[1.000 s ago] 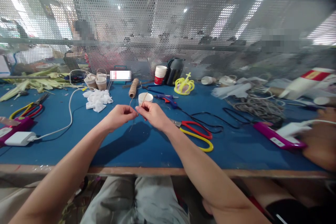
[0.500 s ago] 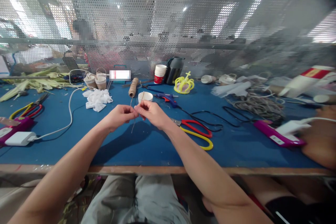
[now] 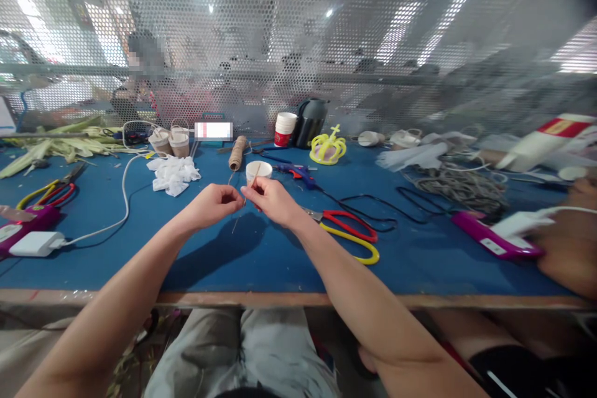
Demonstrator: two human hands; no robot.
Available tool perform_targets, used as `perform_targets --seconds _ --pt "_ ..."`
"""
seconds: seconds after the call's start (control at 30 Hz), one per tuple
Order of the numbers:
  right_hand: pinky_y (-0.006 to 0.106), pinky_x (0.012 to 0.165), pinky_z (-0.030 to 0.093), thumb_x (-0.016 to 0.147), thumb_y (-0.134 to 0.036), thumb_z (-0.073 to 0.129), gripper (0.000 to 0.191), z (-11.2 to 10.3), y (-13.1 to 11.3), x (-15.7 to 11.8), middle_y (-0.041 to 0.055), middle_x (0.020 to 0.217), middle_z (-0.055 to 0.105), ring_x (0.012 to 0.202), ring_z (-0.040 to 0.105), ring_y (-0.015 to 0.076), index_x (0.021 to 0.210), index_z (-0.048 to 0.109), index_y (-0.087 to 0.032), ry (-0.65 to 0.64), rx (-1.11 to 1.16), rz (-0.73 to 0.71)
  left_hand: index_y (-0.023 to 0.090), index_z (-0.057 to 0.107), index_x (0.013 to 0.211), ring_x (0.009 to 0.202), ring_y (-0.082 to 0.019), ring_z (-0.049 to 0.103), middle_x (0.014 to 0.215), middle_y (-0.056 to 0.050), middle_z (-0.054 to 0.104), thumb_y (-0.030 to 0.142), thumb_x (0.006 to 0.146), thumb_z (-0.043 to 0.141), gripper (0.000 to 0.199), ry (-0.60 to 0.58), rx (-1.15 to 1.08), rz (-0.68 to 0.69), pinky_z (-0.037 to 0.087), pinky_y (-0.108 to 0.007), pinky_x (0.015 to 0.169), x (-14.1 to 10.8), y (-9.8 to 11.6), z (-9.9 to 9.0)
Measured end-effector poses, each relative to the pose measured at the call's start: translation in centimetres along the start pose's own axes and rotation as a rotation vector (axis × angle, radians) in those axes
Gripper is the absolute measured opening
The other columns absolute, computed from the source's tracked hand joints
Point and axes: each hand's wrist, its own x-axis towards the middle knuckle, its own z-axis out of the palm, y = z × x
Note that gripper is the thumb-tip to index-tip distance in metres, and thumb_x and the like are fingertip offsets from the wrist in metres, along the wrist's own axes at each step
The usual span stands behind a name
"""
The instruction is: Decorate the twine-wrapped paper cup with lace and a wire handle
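Observation:
My left hand [image 3: 215,205] is closed in a pinch on thin brown twine [image 3: 235,222], whose loose tail hangs below the fingertips. Behind it lies the twine spool [image 3: 237,154], with a strand running toward this hand. Almost touching the left fingertips, my right hand [image 3: 274,200] pinches a thin brown strand [image 3: 257,171] that sticks up above its fingers. Whether both strands are one piece is hidden by the fingers. A white paper cup [image 3: 265,169] stands just behind the right hand. Scissors [image 3: 351,224] with red and yellow handles lie beside the right forearm.
A blue glue gun [image 3: 302,176] trails a black cord rightward. Behind are stacked cups [image 3: 284,130], a dark thermos [image 3: 311,124] and a yellow crown-shaped piece [image 3: 328,148]. White fabric [image 3: 173,174] lies left. Another person's arm [image 3: 571,242] rests at the right edge.
The fingertips have shifted slightly and the left fingers have loosened into a rounder pinch. The strand in my right hand leans a little differently. Other things stay in place.

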Motion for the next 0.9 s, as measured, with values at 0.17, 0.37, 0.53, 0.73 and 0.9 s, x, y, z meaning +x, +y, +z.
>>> perform_targets --seconds 0.17,0.37,0.53,0.73,0.9 --pt "0.022 0.047 0.029 0.078 -0.035 0.048 0.026 -0.05 0.05 0.00 -0.0049 0.048 0.043 0.046 0.037 0.0082 0.060 0.044 -0.017 0.015 -0.017 -0.016 0.014 0.055 0.060 0.053 -0.008 0.038 0.055 0.004 0.049 0.023 0.062 0.056 0.010 0.024 -0.042 -0.016 0.030 -0.021 0.052 -0.05 0.12 0.17" --pt "0.023 0.048 0.031 0.079 -0.035 0.047 0.025 0.11 0.05 0.01 -0.0045 0.049 0.043 0.047 0.038 0.0087 0.061 0.042 -0.017 0.031 -0.005 -0.042 0.014 0.053 0.062 0.051 -0.006 0.037 0.058 0.003 0.048 0.032 0.062 0.057 0.018 -0.012 -0.212 -0.110 0.029 -0.021 0.049 -0.16 0.53 0.31" --pt "0.023 0.048 0.032 0.078 -0.034 0.047 0.025 0.24 0.02 -0.04 -0.0043 0.050 0.044 0.048 0.039 0.0088 0.061 0.042 -0.018 0.046 0.002 -0.053 0.013 0.052 0.060 0.050 -0.005 0.036 0.057 0.004 0.046 0.031 0.058 0.061 0.020 -0.009 -0.323 -0.165 0.028 -0.020 0.049 -0.18 0.78 0.51" --pt "0.023 0.048 0.032 0.079 -0.036 0.046 0.026 0.24 0.08 0.01 -0.0040 0.050 0.044 0.048 0.040 0.0091 0.061 0.042 -0.018 0.061 0.008 -0.055 0.013 0.052 0.060 0.049 -0.004 0.034 0.057 0.004 0.045 0.032 0.056 0.064 0.023 -0.018 -0.416 -0.199 0.026 -0.020 0.048 -0.12 0.77 0.55" --pt "0.023 0.048 0.033 0.079 -0.036 0.046 0.026 0.19 0.07 0.01 -0.0042 0.049 0.044 0.047 0.040 0.0091 0.061 0.042 -0.018 0.059 0.015 -0.058 0.012 0.053 0.061 0.050 -0.004 0.036 0.059 0.003 0.048 0.029 0.053 0.067 0.023 -0.034 -0.470 -0.217 0.026 -0.020 0.048 -0.16 0.80 0.42"
